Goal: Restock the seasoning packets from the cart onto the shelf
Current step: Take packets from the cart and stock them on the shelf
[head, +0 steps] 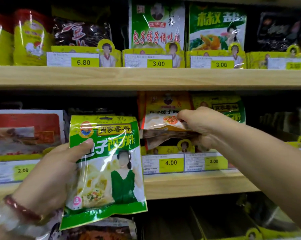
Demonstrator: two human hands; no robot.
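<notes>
My left hand (pixel 47 177) grips a green and white seasoning packet (pixel 108 172) by its left edge, thumb across the front, in front of the middle shelf. My right hand (pixel 198 125) reaches into the middle shelf and holds a small stack of orange and white seasoning packets (pixel 160 120) from the right side, above the 4.00 price tag (pixel 171 163). Behind that hand stands another green packet (pixel 222 106) of the same kind as the one in my left hand. The cart is not visible.
The wooden middle shelf (pixel 189 184) carries yellow display boxes with price tags. The upper shelf (pixel 146 77) holds green, dark and yellow packets. Red and white packets (pixel 24 130) stand at the left. More packets lie at the bottom edge (pixel 101 229).
</notes>
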